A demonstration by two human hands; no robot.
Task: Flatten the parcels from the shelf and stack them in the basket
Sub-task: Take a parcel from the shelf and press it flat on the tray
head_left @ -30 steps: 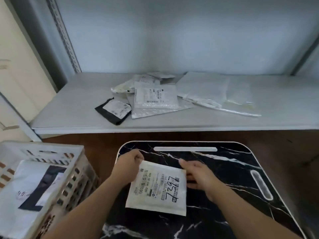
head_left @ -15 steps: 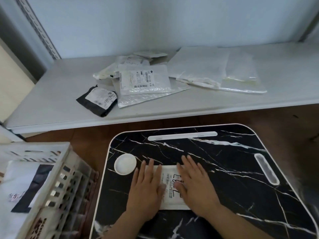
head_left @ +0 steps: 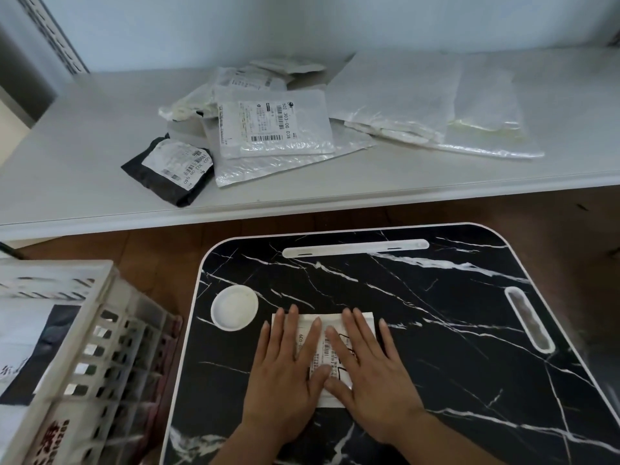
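A small white parcel [head_left: 324, 357] with a printed label lies flat on the black marble-patterned lap table [head_left: 436, 313]. My left hand [head_left: 285, 374] and my right hand [head_left: 367, 374] press down on it side by side, fingers straight, covering most of it. On the white shelf [head_left: 84, 135] behind lie more parcels: a black one [head_left: 171, 169], a labelled bubble mailer [head_left: 271, 124] on a silver one, and large clear bags [head_left: 432, 99]. The white slatted basket [head_left: 77, 347] at lower left holds flat parcels [head_left: 30, 347].
A round white cup recess [head_left: 234, 307] sits in the table just left of the parcel. White slots run along the table's far edge [head_left: 355, 248] and right side [head_left: 530, 318]. Brown floor shows between table, basket and shelf.
One second ago both hands held the parcel up by its top edge. It has since been laid on the table, and both palms now press it flat; the view has tilted down.
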